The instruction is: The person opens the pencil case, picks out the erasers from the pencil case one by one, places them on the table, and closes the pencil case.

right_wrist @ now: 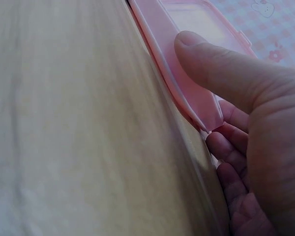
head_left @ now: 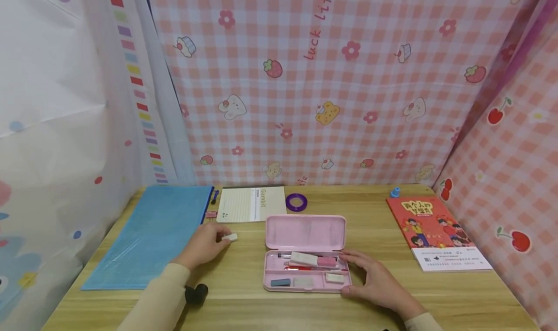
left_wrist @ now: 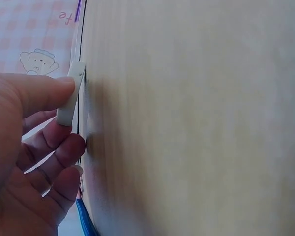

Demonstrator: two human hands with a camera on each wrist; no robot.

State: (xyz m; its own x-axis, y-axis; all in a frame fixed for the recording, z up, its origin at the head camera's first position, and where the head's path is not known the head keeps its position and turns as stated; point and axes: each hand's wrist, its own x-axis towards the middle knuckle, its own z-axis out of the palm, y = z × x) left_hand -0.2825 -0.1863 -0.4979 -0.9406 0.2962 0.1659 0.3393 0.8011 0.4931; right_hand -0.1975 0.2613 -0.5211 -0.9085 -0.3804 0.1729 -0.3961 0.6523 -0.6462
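Observation:
A white eraser (left_wrist: 73,93) is pinched between the thumb and fingers of my left hand (head_left: 205,244), low over the table right of the blue folder. The pink pencil case (head_left: 305,231) lies with its lid up. Its right end is held by my right hand (head_left: 376,281), thumb at the front corner and fingers at the back. Inside the case are a white block with a pink end (head_left: 304,259), a red pen (head_left: 298,268), a blue-grey piece (head_left: 280,282) and a whitish eraser (head_left: 334,278). The case's far side is hidden in the right wrist view.
A blue folder (head_left: 152,234) covers the table's left part. Behind stand a notebook (head_left: 235,205), a pink sharpener-like piece (head_left: 211,214) and a purple tape roll (head_left: 296,202). At the right lie a red book (head_left: 431,224) and a small blue object (head_left: 395,192).

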